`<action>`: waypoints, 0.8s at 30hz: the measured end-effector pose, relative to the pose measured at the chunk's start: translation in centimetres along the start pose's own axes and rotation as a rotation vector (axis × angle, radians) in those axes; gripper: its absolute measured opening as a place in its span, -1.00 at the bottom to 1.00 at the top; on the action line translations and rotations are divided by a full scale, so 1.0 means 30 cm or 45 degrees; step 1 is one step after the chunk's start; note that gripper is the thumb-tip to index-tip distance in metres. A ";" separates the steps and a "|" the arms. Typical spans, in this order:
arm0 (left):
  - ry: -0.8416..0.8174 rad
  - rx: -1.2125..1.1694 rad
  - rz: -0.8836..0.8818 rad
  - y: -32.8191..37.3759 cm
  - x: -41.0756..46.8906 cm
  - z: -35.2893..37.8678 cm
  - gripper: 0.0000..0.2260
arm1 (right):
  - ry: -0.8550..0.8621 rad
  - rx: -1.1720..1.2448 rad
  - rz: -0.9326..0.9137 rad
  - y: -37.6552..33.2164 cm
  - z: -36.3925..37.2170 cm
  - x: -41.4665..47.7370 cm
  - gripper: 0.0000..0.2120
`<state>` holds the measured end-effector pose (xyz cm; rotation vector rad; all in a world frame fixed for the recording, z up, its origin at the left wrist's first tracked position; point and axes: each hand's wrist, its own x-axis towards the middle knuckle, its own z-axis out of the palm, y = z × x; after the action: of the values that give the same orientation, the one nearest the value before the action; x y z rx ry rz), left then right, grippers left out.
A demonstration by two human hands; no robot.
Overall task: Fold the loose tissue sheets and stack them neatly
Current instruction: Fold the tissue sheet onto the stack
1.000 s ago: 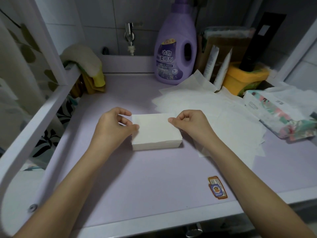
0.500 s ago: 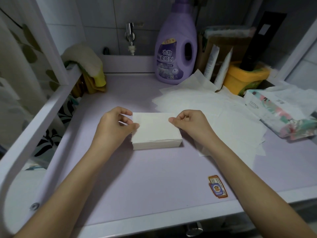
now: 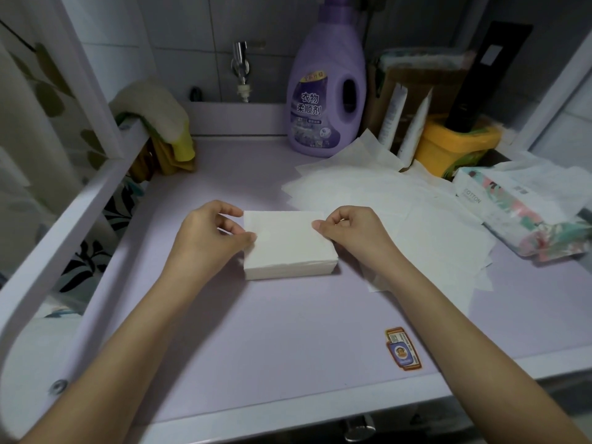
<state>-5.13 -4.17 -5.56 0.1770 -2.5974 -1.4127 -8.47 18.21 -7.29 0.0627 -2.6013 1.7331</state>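
White folded stack (image 3: pixel 285 248) | step: squaring edges; left hand (image 3: pixel 209 240), right hand (image 3: pixel 354 233) pinch its sides, fingers curled | next, likely: peel one from loose sheets (image 3: pixel 426 232)

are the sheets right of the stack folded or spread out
Spread out: the loose sheets lie flat and overlapping, unlike the folded stack beside them.

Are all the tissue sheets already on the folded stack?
No, many loose sheets lie spread flat to the right of the stack.
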 end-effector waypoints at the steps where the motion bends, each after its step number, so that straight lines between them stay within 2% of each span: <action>1: 0.022 0.059 0.030 -0.006 0.002 0.004 -0.65 | 0.003 -0.001 0.006 -0.001 -0.001 0.000 -0.74; 3: 0.037 0.202 0.200 -0.006 -0.007 0.010 -0.53 | 0.009 -0.009 0.002 0.002 0.002 0.000 -0.75; 4: 0.015 0.251 0.357 0.002 -0.017 0.012 -0.47 | 0.013 -0.016 -0.004 0.005 0.003 0.001 -0.74; 6: -0.120 0.457 0.738 0.012 -0.033 0.019 -0.40 | 0.022 -0.026 -0.007 0.006 0.001 0.001 -0.73; 8: -0.291 0.762 0.973 -0.003 -0.033 0.035 -0.38 | 0.068 -0.044 -0.008 0.003 -0.007 0.000 -0.73; 9: -0.369 0.864 0.999 -0.013 -0.028 0.043 -0.35 | 0.124 -0.117 -0.021 0.000 -0.017 0.002 -0.74; 12: -0.458 0.978 0.949 -0.030 -0.013 0.052 -0.23 | 0.393 -0.619 -0.069 -0.015 -0.071 0.006 -0.86; 15: -0.451 0.991 0.941 -0.033 -0.013 0.056 -0.24 | 0.536 -0.897 -0.096 -0.002 -0.132 0.019 -0.75; 18: -0.497 1.045 0.904 -0.031 -0.019 0.059 -0.24 | 0.558 -1.101 0.034 0.029 -0.202 0.029 -0.59; 21: -0.516 1.019 0.898 -0.018 -0.034 0.058 -0.24 | 0.467 -1.187 0.296 0.047 -0.257 0.030 -0.63; 24: -0.428 0.934 1.001 -0.007 -0.043 0.056 -0.32 | 0.496 -1.144 0.353 0.048 -0.274 0.034 -0.66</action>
<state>-4.23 -2.68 -6.76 -0.9488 -2.7899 -0.2194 -9.64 26.34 -5.42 -0.5915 -2.8614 0.3885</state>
